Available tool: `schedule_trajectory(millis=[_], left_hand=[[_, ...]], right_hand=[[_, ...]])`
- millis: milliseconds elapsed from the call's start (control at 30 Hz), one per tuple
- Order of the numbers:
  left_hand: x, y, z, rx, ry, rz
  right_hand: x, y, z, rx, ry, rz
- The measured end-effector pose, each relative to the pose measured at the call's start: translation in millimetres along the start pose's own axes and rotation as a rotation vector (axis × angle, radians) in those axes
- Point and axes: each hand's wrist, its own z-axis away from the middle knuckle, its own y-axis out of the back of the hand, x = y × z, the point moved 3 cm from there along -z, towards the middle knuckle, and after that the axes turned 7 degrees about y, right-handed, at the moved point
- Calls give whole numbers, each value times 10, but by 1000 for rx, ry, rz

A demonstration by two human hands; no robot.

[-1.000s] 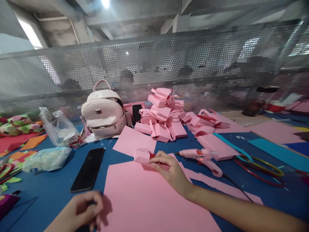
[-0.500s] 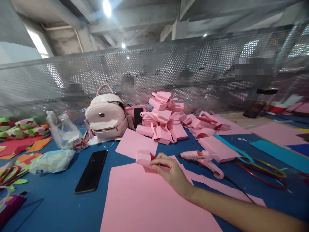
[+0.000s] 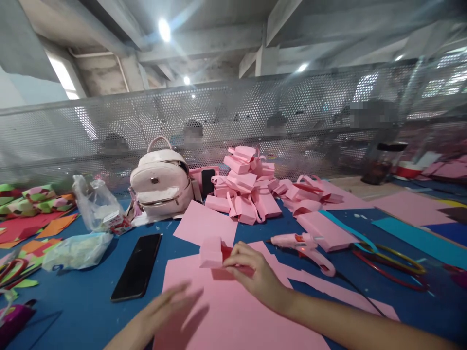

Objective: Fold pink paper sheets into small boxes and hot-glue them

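Note:
My right hand pinches the edge of a small folded pink paper box, whose opening faces right and looks red inside. Below it lies a large pink sheet on the blue table. My left hand, blurred, hovers over the left edge of that sheet, fingers stretched towards the box, holding nothing. Another pink sheet lies just behind the box. To the right of my right hand rests a pink glue gun with a black cord.
A black phone and a plastic bag lie left. Behind stand a pale backpack and a pile of pink paper bags. Scissors and blue strips lie right. A perforated metal screen runs behind.
My left hand has come into view from the bottom left. The pink box in my right hand has shifted slightly left and down. The camera view has tilted a little.

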Motion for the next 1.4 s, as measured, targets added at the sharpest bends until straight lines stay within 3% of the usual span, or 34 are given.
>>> schedule_trajectory(millis=[167, 267, 400, 567, 733, 833, 1200, 1400], left_hand=[[303, -150, -861, 175, -209, -101], [341, -331, -1105, 198, -220, 57], [220, -438, -1096, 216, -190, 209], [135, -325, -1064, 310, -225, 201], [229, -252, -1091, 367, -355, 121], [268, -238, -1078, 402, -364, 90], [315, -269, -991, 365, -418, -21], [453, -216, -949, 452, -535, -83]], right_hand=[[-86, 0, 12, -36, 143, 66], [-103, 6, 11, -47, 136, 87], [-71, 12, -2, -42, 88, 100], [-4, 31, -32, -12, 104, 89], [-5, 87, -56, 70, 99, 163], [-22, 92, -51, 93, 97, 218], [-85, 29, -28, 95, 164, 427], [-159, 35, -35, 93, 224, 495]])
